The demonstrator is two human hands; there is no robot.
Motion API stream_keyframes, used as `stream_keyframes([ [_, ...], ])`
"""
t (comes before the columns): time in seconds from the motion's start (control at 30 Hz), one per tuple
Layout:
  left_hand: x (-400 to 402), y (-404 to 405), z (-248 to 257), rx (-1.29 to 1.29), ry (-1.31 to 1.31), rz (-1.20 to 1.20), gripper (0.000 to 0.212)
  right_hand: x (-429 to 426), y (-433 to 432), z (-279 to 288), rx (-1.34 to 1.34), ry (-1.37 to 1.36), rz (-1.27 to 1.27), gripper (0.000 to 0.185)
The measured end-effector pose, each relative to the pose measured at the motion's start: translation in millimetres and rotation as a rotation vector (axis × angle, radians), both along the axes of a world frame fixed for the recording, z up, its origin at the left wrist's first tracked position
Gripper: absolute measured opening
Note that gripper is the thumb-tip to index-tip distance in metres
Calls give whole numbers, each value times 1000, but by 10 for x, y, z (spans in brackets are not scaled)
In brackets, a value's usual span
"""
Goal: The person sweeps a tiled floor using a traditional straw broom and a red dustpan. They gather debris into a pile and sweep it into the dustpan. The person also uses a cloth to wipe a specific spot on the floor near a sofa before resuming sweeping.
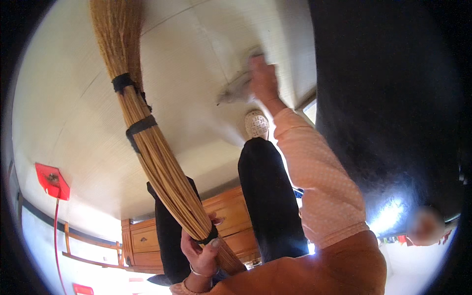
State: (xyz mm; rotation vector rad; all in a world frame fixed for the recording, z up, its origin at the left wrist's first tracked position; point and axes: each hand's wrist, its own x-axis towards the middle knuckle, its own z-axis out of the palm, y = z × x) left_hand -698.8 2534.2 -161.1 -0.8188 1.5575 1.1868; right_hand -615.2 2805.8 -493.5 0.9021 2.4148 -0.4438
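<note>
A straw broom [162, 158], bound with black bands, runs slantwise from the bottom centre to the upper left. My left hand [202, 250] grips its handle end by the lowest band. Stretched out over the pale floor, my right hand [264, 79] is blurred and holds a crumpled greyish cloth or rag [238, 88]; its exact material cannot be told. The cloth is close to the floor, past a white openwork shoe [256, 124] on my foot.
A red long-handled dustpan [53, 181] with debris in it lies at the left. A wooden cabinet with drawers [225, 212] stands behind my legs, beside a wooden rack or chair frame [92, 241]. A large dark surface [376, 110] fills the right side.
</note>
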Motion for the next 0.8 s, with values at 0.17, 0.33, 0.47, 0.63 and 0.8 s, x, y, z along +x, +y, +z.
stream_keyframes([
  [0.17, -33, -120, 25, 80, -62, 63, 53, -189, 1249, -214, 259, 132, -220, 47],
  [0.33, -10, -148, 16, 108, -33, 84, 47, -443, 163, -262, 265, -49, 194, 61],
  [0.47, 10, -102, 28, 119, 34, 102, 40, -242, -745, 126, -370, 103, 373, 48],
  [0.63, 95, -212, -85, 180, 128, 46, 43, -179, -937, 526, -894, 151, -348, 41],
  [0.8, 141, -202, -130, 172, 153, 78, 43, -212, -746, 875, -1054, 1, -587, 45],
])
